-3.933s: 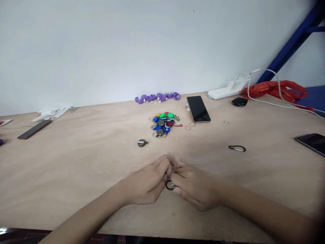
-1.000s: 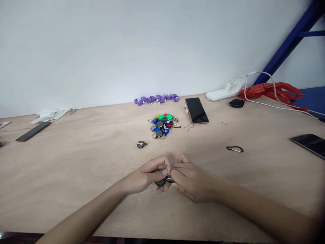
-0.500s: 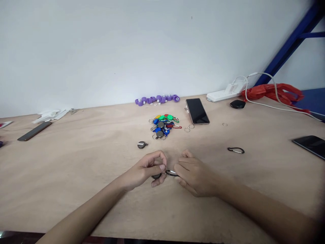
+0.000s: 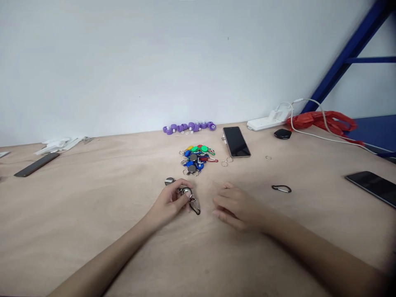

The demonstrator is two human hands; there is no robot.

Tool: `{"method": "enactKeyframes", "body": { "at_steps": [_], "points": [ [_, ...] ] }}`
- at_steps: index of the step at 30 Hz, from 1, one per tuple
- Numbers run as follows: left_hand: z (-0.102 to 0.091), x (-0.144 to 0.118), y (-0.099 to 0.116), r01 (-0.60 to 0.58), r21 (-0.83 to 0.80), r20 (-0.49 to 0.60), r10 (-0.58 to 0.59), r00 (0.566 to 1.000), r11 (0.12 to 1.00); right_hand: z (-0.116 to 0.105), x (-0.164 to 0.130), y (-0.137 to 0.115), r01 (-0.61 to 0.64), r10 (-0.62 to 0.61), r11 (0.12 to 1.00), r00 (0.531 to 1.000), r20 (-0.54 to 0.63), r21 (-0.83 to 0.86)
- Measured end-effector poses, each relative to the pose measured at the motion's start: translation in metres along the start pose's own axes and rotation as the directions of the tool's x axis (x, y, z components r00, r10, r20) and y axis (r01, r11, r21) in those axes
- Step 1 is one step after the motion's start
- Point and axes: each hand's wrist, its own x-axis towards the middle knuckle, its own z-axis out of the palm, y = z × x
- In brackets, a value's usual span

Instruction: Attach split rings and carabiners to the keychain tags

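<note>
My left hand holds a grey round badge reel with a black carabiner hanging from it, just above the wooden table. Another grey reel lies right behind that hand. My right hand rests on the table a short way to the right, fingers loosely apart, holding nothing. A heap of coloured reels and clips lies further back.
A loose black carabiner lies right of my hands. Small key rings, a phone, purple wheels, a power strip, a red bag, a second phone and a dark phone lie farther out.
My hands have parted. The right hand let go of the carabiner and reel, and the left hand carried them up and to the left, toward the single grey reel.
</note>
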Motion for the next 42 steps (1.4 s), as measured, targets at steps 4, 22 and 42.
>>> {"method": "enactKeyframes", "body": {
  "at_steps": [4, 22, 42],
  "points": [
    [0.002, -0.004, 0.004, 0.018, -0.049, 0.184, -0.008, 0.983, 0.999, -0.011, -0.005, 0.027, -0.324, 0.317, 0.946, 0.929, -0.191, -0.006],
    [0.014, -0.012, -0.001, 0.112, -0.139, 0.345, -0.058, 0.937, 0.984, 0.000, 0.002, 0.073, -0.602, 0.604, 0.784, 0.796, -0.037, -0.152],
    [0.014, -0.005, -0.007, 0.140, -0.042, 0.199, -0.129, 0.971, 0.989, 0.018, 0.011, -0.015, -0.381, 0.418, 0.330, 0.879, 0.228, 0.864]
  ]
}}
